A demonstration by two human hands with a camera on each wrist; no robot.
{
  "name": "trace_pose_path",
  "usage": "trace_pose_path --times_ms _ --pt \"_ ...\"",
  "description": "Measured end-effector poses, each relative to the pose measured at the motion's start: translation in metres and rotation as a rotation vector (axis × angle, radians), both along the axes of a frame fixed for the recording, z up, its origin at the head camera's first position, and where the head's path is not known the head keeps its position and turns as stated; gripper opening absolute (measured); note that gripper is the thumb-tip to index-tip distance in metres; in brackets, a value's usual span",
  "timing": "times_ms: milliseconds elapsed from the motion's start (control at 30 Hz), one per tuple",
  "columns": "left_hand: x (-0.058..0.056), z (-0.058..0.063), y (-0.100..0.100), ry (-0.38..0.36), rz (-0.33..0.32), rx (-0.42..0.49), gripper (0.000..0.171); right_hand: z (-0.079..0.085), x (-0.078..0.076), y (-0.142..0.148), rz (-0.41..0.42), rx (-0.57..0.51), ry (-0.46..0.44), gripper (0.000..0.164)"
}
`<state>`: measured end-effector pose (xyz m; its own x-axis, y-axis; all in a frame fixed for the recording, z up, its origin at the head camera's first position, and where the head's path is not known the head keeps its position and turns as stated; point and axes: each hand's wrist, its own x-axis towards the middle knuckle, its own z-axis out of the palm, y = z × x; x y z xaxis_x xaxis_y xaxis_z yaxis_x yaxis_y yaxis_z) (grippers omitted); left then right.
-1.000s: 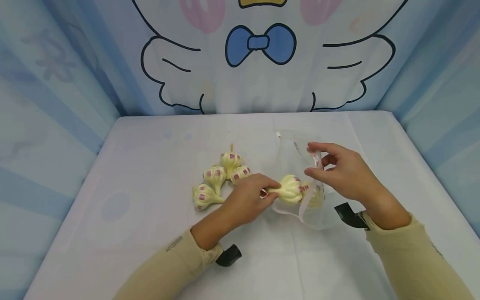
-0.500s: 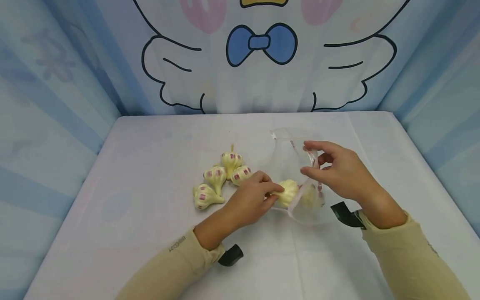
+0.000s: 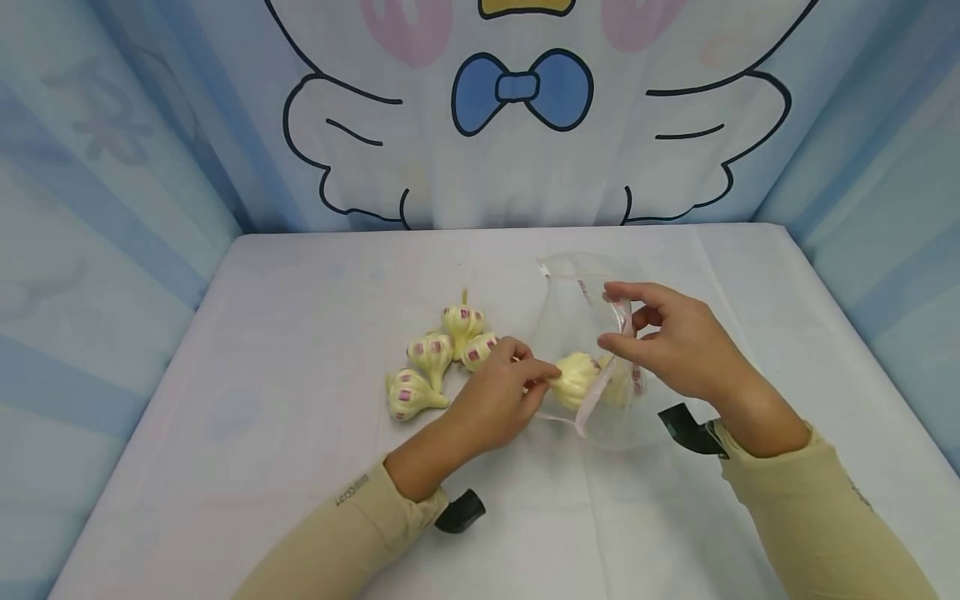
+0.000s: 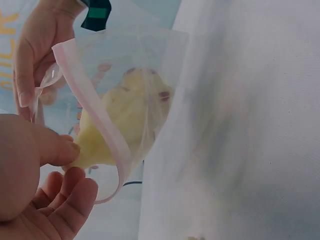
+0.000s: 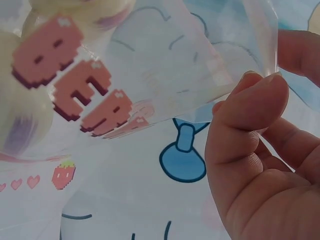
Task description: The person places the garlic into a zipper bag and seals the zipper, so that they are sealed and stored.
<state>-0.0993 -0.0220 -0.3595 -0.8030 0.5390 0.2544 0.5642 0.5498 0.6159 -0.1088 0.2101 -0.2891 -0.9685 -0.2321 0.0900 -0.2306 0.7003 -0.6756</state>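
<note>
My left hand (image 3: 498,392) pinches the stem end of a pale yellow garlic bulb (image 3: 576,379) with purple marks. The bulb sits inside the mouth of a clear plastic bag (image 3: 562,312), behind its pink edge strip in the left wrist view. My right hand (image 3: 675,342) pinches the bag's rim between thumb and fingers, keeping the mouth spread. Through the plastic, the right wrist view shows pale bulbs (image 5: 20,107) beside red pixel lettering (image 5: 82,90). Left of the bag, several more garlic bulbs (image 3: 431,354) lie in a cluster, one partly behind my left hand.
A white cloth (image 3: 285,467) covers the table, its far edge meeting a curtain (image 3: 517,175) printed with a blue bow. Blue and white curtains also hang along both sides. Dark wrist mounts (image 3: 461,511) stick out from beige sleeves (image 3: 352,533).
My left hand has pushed the garlic bulb slightly deeper into the bag. My right hand and the bag's rim have shifted a little to the left. The clustered bulbs stay where they were.
</note>
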Motion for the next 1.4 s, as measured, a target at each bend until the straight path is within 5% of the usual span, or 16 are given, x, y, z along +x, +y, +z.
trace_pose_path --times_ms 233,667,1400 --pt "0.000 -0.001 0.001 0.026 0.013 0.001 0.018 0.001 0.000 -0.001 0.005 -0.003 0.001 0.063" --pt "-0.003 0.004 0.004 -0.082 -0.016 -0.088 0.030 0.003 0.000 -0.003 0.005 0.004 -0.015 0.064" --pt "-0.007 0.003 0.012 -0.264 -0.047 -0.053 0.037 0.000 -0.001 -0.004 0.010 -0.022 -0.014 0.063"
